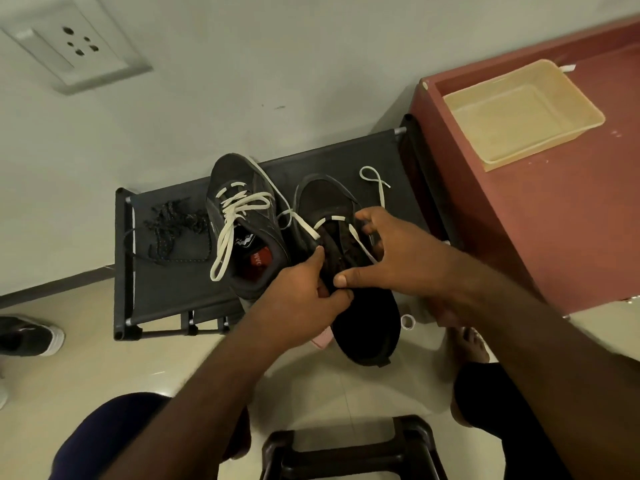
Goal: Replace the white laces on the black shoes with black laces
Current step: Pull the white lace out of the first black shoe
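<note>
While the left hand and right hand clasp the black fabric shoe on the dark fabric rack, its flat white lace threads only the toe-end eyelets. The other black shoe is not yet unlaced, and the speckled black laces lie unused beside it.

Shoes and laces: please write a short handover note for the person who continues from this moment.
Left hand: grips the held shoe at its opening.
Right hand: grips the same shoe across the top.
White lace of the held shoe: mostly pulled out, still through the eyelets near the toe.
Second shoe: on the rack, still laced in white.
Black laces: piled on the rack, unused.
Left to do: pull this lace free, unlace the second shoe, thread black laces into both.
</note>
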The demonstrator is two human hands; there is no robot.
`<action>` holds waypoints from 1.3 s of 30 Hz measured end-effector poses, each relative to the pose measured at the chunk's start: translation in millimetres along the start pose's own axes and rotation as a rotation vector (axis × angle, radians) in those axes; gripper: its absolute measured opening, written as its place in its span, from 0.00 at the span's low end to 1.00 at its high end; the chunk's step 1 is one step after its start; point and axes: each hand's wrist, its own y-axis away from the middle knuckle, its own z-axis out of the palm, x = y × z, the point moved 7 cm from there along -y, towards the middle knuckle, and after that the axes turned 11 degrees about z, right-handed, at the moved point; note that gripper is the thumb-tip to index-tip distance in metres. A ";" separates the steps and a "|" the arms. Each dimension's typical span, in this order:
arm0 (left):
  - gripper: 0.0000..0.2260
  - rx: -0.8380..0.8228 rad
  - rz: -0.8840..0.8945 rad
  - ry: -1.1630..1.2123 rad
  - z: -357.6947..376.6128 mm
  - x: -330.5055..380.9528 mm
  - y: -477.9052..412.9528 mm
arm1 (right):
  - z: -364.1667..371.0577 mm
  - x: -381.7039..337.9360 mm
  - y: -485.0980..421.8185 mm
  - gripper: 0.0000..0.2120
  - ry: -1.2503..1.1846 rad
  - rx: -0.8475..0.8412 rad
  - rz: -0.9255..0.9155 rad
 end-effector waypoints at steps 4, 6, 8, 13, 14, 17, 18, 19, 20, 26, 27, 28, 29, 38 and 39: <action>0.13 -0.136 0.019 -0.077 -11.2 15.0 5.8 | 5.5 0.7 0.9 0.41 0.022 0.033 -0.023; 0.11 -0.137 0.029 -0.152 -24.2 25.0 5.0 | 7.0 3.3 -1.0 0.40 -0.005 0.038 -0.011; 0.11 0.082 0.039 -0.217 -47.9 34.8 -7.2 | 6.8 4.9 -2.5 0.43 -0.024 0.030 -0.003; 0.13 0.216 0.160 -0.483 -57.8 52.9 -64.6 | 7.6 7.9 -3.6 0.48 -0.070 0.000 -0.009; 0.12 0.144 0.167 -0.540 -51.3 53.0 -75.4 | 7.2 7.7 -3.2 0.48 -0.080 0.001 -0.017; 0.09 0.021 0.123 -0.639 -40.7 47.6 -93.1 | 4.8 6.2 -4.9 0.48 -0.076 0.016 -0.032; 0.08 0.023 0.117 -0.646 -41.0 46.2 -96.5 | 4.0 6.3 -5.2 0.48 -0.072 0.018 -0.032; 0.08 0.030 0.115 -0.651 -41.9 45.7 -98.5 | 3.9 6.8 -5.8 0.48 -0.070 0.018 -0.031; 0.09 0.033 0.120 -0.662 -42.9 46.2 -99.4 | 3.8 7.2 -6.1 0.47 -0.070 0.019 -0.031; 0.10 -0.077 0.269 -0.895 -30.7 53.1 -99.2 | 3.6 8.3 -7.7 0.46 -0.077 0.033 -0.019; 0.10 -0.079 0.287 -0.916 -29.0 53.9 -98.5 | 3.4 8.5 -7.9 0.46 -0.077 0.033 -0.016; 0.10 -0.070 0.296 -0.920 -28.9 53.9 -98.4 | 3.5 8.6 -8.2 0.46 -0.080 0.032 -0.013; 0.09 -0.041 0.301 -0.899 -30.6 53.0 -98.8 | 3.6 8.7 -8.8 0.46 -0.085 0.030 -0.012; 0.07 0.352 0.120 -0.307 -60.2 25.2 -95.3 | 5.1 11.5 -14.6 0.48 -0.108 0.022 0.002; 0.10 0.251 0.145 -0.329 -57.2 27.8 -98.3 | 5.5 11.4 -15.2 0.48 -0.106 0.021 0.000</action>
